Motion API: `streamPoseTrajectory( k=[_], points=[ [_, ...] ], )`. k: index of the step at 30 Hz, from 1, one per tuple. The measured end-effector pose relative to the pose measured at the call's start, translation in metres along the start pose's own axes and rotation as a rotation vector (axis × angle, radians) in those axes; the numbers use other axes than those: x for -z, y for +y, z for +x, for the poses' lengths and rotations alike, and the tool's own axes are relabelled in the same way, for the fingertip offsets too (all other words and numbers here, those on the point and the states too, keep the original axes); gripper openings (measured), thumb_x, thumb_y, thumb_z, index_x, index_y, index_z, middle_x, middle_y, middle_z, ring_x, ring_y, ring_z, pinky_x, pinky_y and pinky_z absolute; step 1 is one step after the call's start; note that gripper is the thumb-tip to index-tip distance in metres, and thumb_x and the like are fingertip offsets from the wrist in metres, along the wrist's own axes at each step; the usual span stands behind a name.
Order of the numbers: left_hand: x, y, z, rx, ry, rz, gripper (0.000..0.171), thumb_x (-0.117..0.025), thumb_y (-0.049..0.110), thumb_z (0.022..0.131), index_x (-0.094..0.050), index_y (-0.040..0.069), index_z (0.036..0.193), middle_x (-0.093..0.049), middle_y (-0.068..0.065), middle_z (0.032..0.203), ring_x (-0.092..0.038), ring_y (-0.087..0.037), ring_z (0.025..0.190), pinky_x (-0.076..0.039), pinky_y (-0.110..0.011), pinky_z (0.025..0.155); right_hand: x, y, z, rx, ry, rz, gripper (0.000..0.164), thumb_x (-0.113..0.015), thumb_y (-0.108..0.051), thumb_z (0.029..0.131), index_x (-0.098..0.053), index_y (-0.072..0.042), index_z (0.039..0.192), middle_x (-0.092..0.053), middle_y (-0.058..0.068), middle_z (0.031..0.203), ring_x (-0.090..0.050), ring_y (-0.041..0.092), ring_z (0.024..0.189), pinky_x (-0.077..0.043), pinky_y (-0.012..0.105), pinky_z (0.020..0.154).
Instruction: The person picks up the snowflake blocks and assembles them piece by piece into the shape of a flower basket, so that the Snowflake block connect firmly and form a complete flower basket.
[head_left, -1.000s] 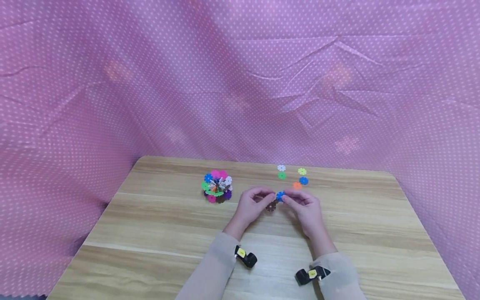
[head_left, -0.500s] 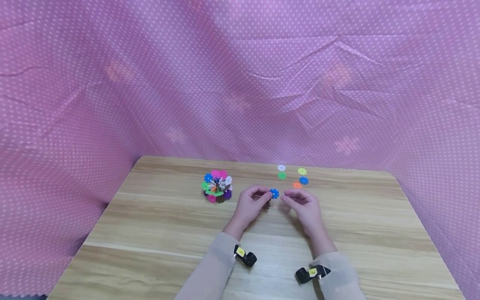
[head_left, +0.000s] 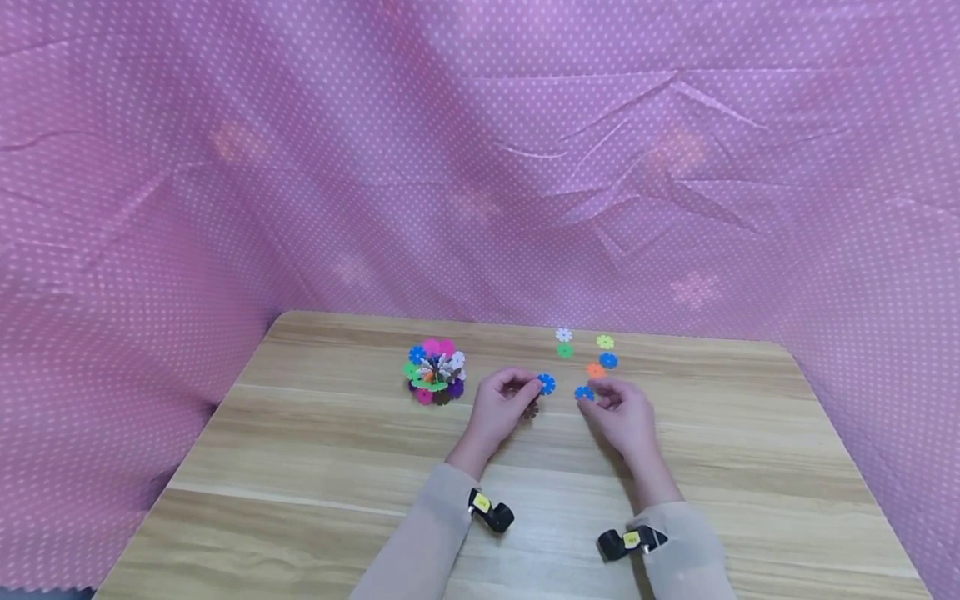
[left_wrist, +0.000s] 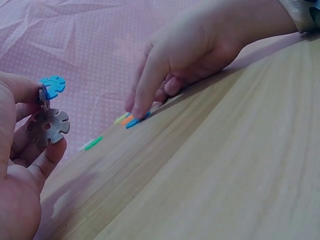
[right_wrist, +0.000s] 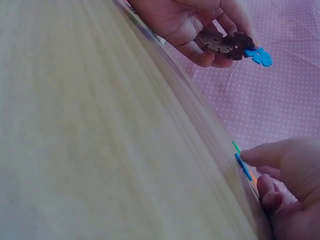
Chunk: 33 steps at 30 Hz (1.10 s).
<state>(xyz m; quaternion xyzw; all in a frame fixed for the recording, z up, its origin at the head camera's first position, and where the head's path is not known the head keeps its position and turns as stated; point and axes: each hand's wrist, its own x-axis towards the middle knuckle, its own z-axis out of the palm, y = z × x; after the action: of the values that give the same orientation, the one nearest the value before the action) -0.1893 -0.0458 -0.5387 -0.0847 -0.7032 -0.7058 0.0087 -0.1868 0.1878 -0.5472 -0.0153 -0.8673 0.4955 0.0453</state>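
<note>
In the head view my left hand (head_left: 501,408) pinches a joined chain of flower-shaped plastic discs. A blue disc (head_left: 547,384) sticks out past its fingertips, and a brown disc (head_left: 531,411) shows beneath. The left wrist view shows the blue piece (left_wrist: 53,87) slotted onto the brown part, with one brown disc (left_wrist: 49,127) facing the camera. To the right, my right hand (head_left: 621,417) is low at the tabletop, its fingertips at a separate blue disc (head_left: 584,393). That disc (left_wrist: 137,120) lies flat under the fingertips in the left wrist view.
Loose discs lie behind the right hand: orange (head_left: 595,370), blue (head_left: 608,361), yellow (head_left: 605,342), green (head_left: 564,350) and white (head_left: 563,334). A multicoloured ball of joined discs (head_left: 437,372) stands left on the wooden table (head_left: 300,467). A pink dotted curtain (head_left: 480,183) hangs behind.
My right hand has let go of the blue disc on the chain and moved right to another blue disc on the table. The left hand has kept the chain, drawing it slightly left.
</note>
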Motion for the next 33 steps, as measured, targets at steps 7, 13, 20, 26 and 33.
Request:
streamPoseTrajectory(
  k=[7, 13, 20, 26, 33],
  points=[
    [0.000, -0.003, 0.001, -0.018, 0.000, 0.027, 0.015, -0.078, 0.018, 0.103, -0.077, 0.005, 0.110, -0.075, -0.004, 0.108, -0.067, -0.017, 0.097, -0.059, -0.024, 0.084, 0.001, -0.002, -0.002, 0.038, -0.034, -0.115, 0.035, -0.084, -0.016, 0.097, -0.078, -0.002, 0.128, -0.070, 0.017, 0.109, -0.065, 0.023, 0.090, -0.054, 0.030, 0.077],
    [-0.001, -0.003, 0.000, -0.018, -0.003, 0.037, 0.015, -0.078, 0.017, 0.103, -0.076, 0.005, 0.111, -0.075, -0.005, 0.107, -0.068, -0.016, 0.095, -0.060, -0.024, 0.084, 0.001, 0.000, -0.003, -0.002, -0.050, -0.009, 0.026, -0.084, -0.014, 0.096, -0.075, -0.006, 0.120, -0.074, 0.012, 0.108, -0.066, 0.021, 0.094, -0.055, 0.027, 0.082],
    [-0.001, -0.002, 0.001, -0.003, 0.020, 0.051, 0.013, -0.078, 0.017, 0.104, -0.077, 0.005, 0.110, -0.074, -0.005, 0.103, -0.067, -0.015, 0.089, -0.060, -0.023, 0.078, 0.000, 0.002, -0.004, 0.043, -0.077, 0.285, 0.026, -0.085, -0.016, 0.098, -0.078, -0.006, 0.121, -0.081, 0.010, 0.116, -0.075, 0.013, 0.101, -0.060, 0.020, 0.092],
    [-0.002, -0.004, 0.001, -0.002, 0.018, 0.055, 0.014, -0.078, 0.019, 0.104, -0.077, 0.006, 0.107, -0.074, -0.004, 0.101, -0.067, -0.016, 0.087, -0.060, -0.024, 0.076, -0.003, -0.005, -0.007, 0.155, -0.066, 0.422, 0.023, -0.084, -0.010, 0.096, -0.079, -0.002, 0.118, -0.081, 0.009, 0.117, -0.076, 0.011, 0.105, -0.061, 0.024, 0.096],
    [-0.001, -0.004, 0.001, -0.024, 0.008, 0.049, 0.014, -0.077, 0.018, 0.104, -0.076, 0.005, 0.106, -0.074, -0.004, 0.098, -0.067, -0.015, 0.080, -0.060, -0.023, 0.071, -0.010, -0.008, -0.007, 0.279, -0.026, 0.430, 0.016, -0.084, 0.000, 0.094, -0.082, -0.002, 0.109, -0.080, 0.012, 0.114, -0.075, 0.010, 0.104, -0.061, 0.023, 0.096]
  ],
)
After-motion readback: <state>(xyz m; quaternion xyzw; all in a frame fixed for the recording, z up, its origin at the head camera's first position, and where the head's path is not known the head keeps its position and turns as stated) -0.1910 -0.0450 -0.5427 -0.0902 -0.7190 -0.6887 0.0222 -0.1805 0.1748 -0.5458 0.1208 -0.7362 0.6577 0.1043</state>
